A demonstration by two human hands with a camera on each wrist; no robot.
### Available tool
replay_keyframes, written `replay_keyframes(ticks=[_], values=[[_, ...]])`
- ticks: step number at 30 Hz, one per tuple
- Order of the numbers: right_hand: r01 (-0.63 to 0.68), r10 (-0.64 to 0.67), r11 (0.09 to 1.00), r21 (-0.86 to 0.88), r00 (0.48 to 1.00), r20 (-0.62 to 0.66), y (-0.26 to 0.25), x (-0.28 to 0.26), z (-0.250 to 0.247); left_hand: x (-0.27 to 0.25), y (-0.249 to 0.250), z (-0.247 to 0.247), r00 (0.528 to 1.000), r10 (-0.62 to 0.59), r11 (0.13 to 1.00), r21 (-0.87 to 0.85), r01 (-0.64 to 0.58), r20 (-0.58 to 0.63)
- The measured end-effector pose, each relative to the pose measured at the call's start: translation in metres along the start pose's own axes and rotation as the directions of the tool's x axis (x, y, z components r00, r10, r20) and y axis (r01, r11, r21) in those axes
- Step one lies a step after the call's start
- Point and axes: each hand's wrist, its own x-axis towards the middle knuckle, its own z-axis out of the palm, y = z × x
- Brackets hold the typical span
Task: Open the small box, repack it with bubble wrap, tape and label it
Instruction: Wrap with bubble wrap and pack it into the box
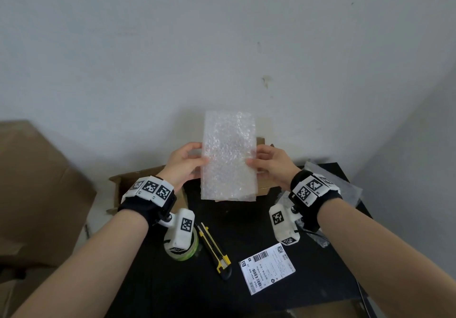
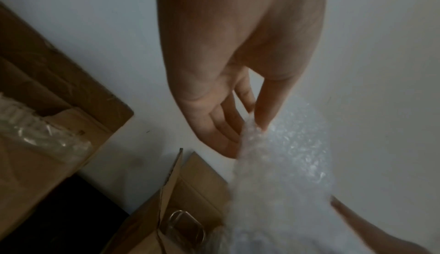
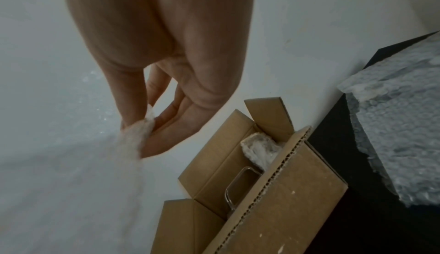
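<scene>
At the far left a large brown carton (image 1: 37, 182) is seen beside the black desk (image 1: 246, 219). A sheet of clear bubble wrap (image 1: 229, 156) is held upright above the small box (image 3: 269, 188), its left edge pinched by the left hand (image 1: 183, 163). The box stands open on the desk, a metal handle (image 3: 238, 188) visible inside. Nearer lie a tape roll (image 1: 191, 250), a yellow utility knife (image 1: 214, 250) and a barcoded label (image 1: 267, 268), its print too small to be read. The sheet's right edge is pinched by the right hand (image 1: 270, 166).
</scene>
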Motion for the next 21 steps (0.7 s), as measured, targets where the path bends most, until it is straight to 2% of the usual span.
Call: replay_keyframes(ticks=[9, 15, 18, 21], values=[[0.021, -0.015, 0.995, 0.093, 0.998, -0.067, 0.004, 0.0, -0.011, 0.007, -0.007, 0.003, 0.998, 0.024, 0.998, -0.059, -0.02, 0.054], [-0.067, 0.076, 0.993, 0.099, 0.993, -0.085, 0.0, 0.003, -0.022, 0.013, -0.001, 0.009, 0.993, -0.043, 0.989, -0.133, 0.057, 0.108], [-0.131, 0.135, 0.974, 0.186, 0.991, -0.012, -0.005, 0.007, -0.027, 0.018, 0.0, 0.016, 0.996, -0.068, 0.994, -0.077, 0.073, 0.066], [-0.183, 0.182, 0.97, 0.159, 0.983, 0.019, -0.008, 0.016, -0.03, 0.027, -0.003, 0.02, 0.999, -0.032, 0.999, -0.019, 0.032, -0.018]])
